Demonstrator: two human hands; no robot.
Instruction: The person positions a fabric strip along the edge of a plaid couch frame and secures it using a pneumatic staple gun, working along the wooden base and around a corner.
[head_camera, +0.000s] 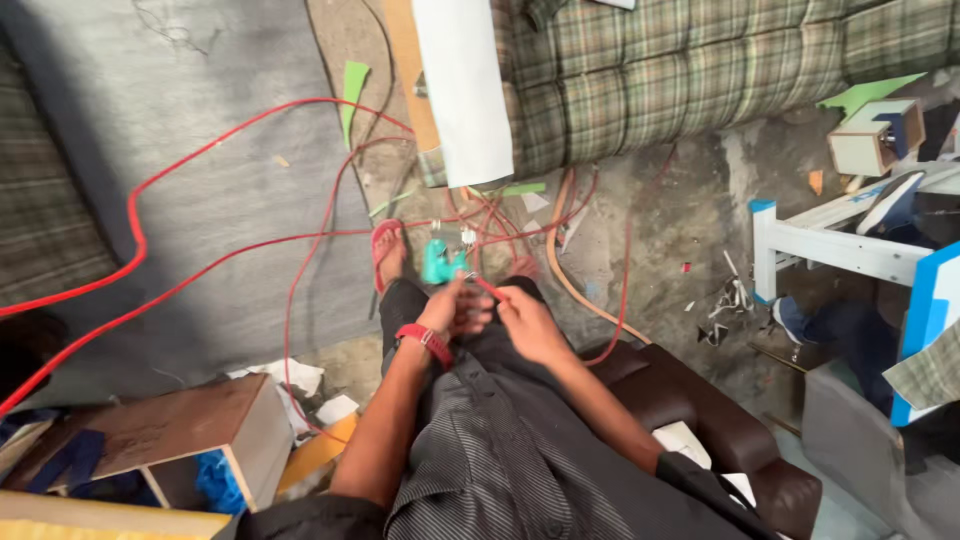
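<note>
A: We start with the biggest thing. The grey floor (200, 200) fills the left half, and its open part is wide there, crossed only by loops of red cable (135, 215).

B: Yes, and at the top the plaid mattress (700, 70) closes the room. Its lower edge lies near our feet, with a white board (462, 85) leaning over its left corner.

A: On the right we see a white and blue frame (850, 250), so that side is narrow. A dark brown seat (700, 410) is under us and reaches to the lower right.

B: At the lower left stands a wooden box (190, 430), with paper scraps beside it. Between these edges, the free space is just the strip in front of our knees.

A: Now our arms. Both forearms go forward over the lap and meet in the middle. The left hand (455, 310), with a red watch (424, 342) on its wrist, is curled closed around something small; we cannot tell exactly what.

B: The right hand (525, 322) is just beside it, fingers pinched narrow on a thin red wire (490, 290).

A: The wire runs up from the fingers toward a teal plug (440, 265), which lies just beyond the hands, near the foot in a red sandal (386, 250).
</note>
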